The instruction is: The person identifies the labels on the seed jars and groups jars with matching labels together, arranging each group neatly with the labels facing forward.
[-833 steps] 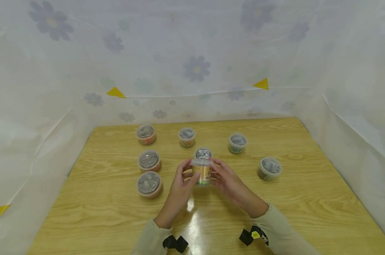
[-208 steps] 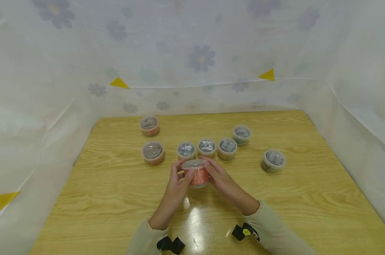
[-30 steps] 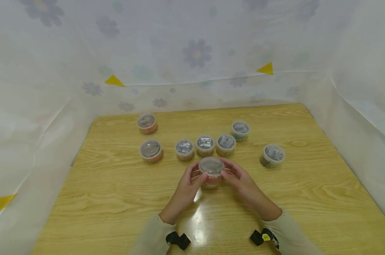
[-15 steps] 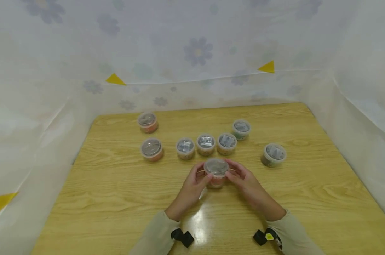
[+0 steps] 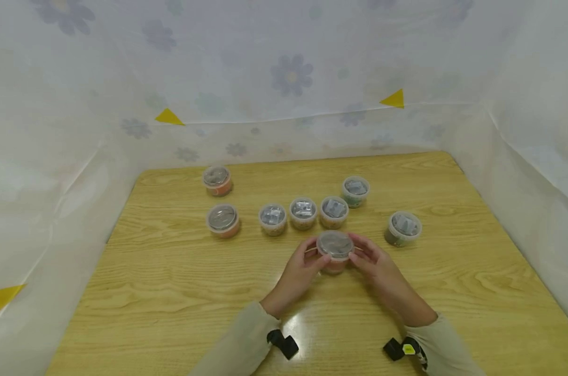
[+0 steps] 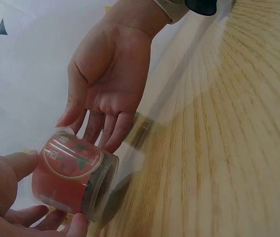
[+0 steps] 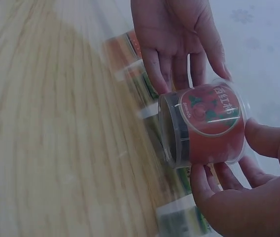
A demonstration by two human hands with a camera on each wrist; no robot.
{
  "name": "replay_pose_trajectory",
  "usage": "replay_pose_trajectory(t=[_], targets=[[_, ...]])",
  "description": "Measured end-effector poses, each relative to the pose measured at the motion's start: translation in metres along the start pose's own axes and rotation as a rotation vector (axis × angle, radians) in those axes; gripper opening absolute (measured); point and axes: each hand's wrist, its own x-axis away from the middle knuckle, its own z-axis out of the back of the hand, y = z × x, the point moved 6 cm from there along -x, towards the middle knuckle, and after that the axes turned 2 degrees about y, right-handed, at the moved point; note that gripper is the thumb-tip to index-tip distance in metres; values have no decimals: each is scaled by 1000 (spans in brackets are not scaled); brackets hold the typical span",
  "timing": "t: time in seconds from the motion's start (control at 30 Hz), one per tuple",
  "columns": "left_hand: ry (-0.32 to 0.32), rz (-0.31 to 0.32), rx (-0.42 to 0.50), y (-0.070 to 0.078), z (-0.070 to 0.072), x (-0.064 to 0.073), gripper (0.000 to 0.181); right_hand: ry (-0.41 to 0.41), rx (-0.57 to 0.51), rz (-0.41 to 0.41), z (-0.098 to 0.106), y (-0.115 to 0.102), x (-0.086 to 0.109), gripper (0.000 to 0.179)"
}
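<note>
My two hands hold a clear plastic tub upright in front of the row of tubs. A grey disc shows through its lid. In the wrist views the tub's red label bears a tomato picture, and dark contents show at its base. The left hand grips it from the left, thumb at the front and fingers behind. From the right, the right hand grips it the same way. In the left wrist view the tub is close over the wooden table; whether it touches I cannot tell.
Behind it stand three tubs in a row, left, middle and right, with a green-labelled tub behind. A dark tub stands right. Two orange-red tubs, near and far, stand left. Flowered white sheeting surrounds the table.
Over the last second both hands have carried the red-labelled tub rightward. Earlier, the tubs behind were gathered into a row, and this tub left its place at the front left.
</note>
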Motion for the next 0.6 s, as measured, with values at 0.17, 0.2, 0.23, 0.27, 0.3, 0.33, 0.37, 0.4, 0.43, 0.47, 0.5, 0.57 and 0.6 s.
replay_pose_trajectory(t=[0.17, 0.2, 0.23, 0.27, 0.3, 0.33, 0.37, 0.4, 0.43, 0.47, 0.5, 0.57, 0.6], targets=[[-30, -52, -1, 0, -14, -10, 54, 29, 1, 7, 13, -3, 3, 58], [-37, -65, 1, 0, -17, -12, 53, 36, 13, 9, 16, -3, 3, 58], [-40, -78, 3, 0, -19, -14, 52, 45, 22, 10, 18, -3, 4, 58], [-45, -86, 8, 0, -22, -16, 51, 55, 30, 11, 21, -3, 4, 58], [-45, -87, 10, 0, -24, -18, 51, 64, 36, 15, 23, -3, 4, 58], [-44, -87, 8, -1, -25, -20, 51, 73, 40, 18, 24, -3, 4, 58], [-37, -83, 7, -2, -27, -22, 51, 79, 42, 25, 26, -3, 3, 58], [-28, -72, 4, -3, -28, -24, 52, 88, 45, 29, 27, -3, 3, 58], [-21, -65, 0, -4, -30, -26, 52, 98, 51, 34, 29, -3, 3, 58], [-16, -58, -3, -5, -32, -28, 52, 108, 57, 39, 30, -3, 3, 58], [-8, -51, -9, -6, -33, -30, 52, 119, 68, 43, 32, -3, 3, 57], [2, -43, -8, -7, -37, -34, 52, 139, 88, 46, 34, -3, 2, 58], [6, -36, -8, -8, -38, -36, 53, 149, 97, 46, 36, -3, 2, 58]])
